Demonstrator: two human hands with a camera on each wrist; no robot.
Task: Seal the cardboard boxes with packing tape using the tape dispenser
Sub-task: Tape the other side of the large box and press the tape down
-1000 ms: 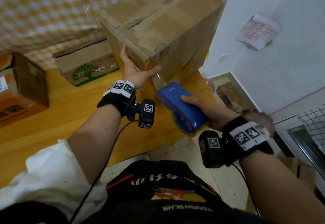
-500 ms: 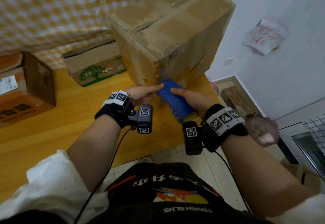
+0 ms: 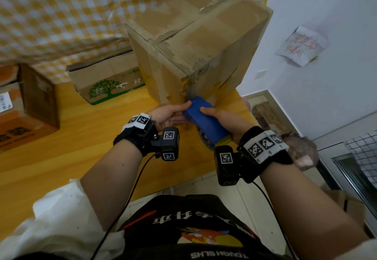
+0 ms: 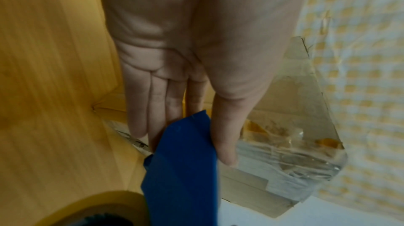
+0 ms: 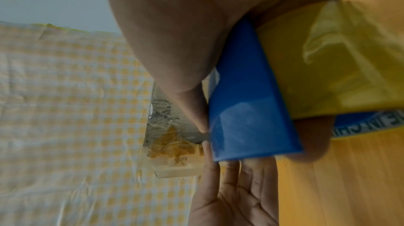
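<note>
A large worn cardboard box (image 3: 193, 45) stands on the wooden table (image 3: 61, 147), one vertical corner towards me. My right hand (image 3: 224, 119) grips the blue tape dispenser (image 3: 206, 119), whose nose is against the foot of that corner. The yellowish tape roll (image 5: 338, 65) sits in the dispenser (image 5: 247, 108) under my right hand (image 5: 174, 31). My left hand (image 3: 171, 112) reaches in from the left with straight fingers beside the nose and the thumb along its top. Clear tape (image 4: 284, 157) covers the torn corner just past my left hand (image 4: 174, 48) and the dispenser (image 4: 181, 169).
A box with a green tree print (image 3: 108, 84) lies behind on the left, and a brown box (image 3: 26, 106) stands at the far left. A yellow checked cloth (image 3: 61, 14) hangs behind. The table ends just before my lap; a white wall with a paper note (image 3: 302, 45) is on the right.
My left hand dropped from the box's side down to the dispenser's nose. My right hand carried the dispenser forward to the foot of the box's corner; over the last half second both barely moved.
</note>
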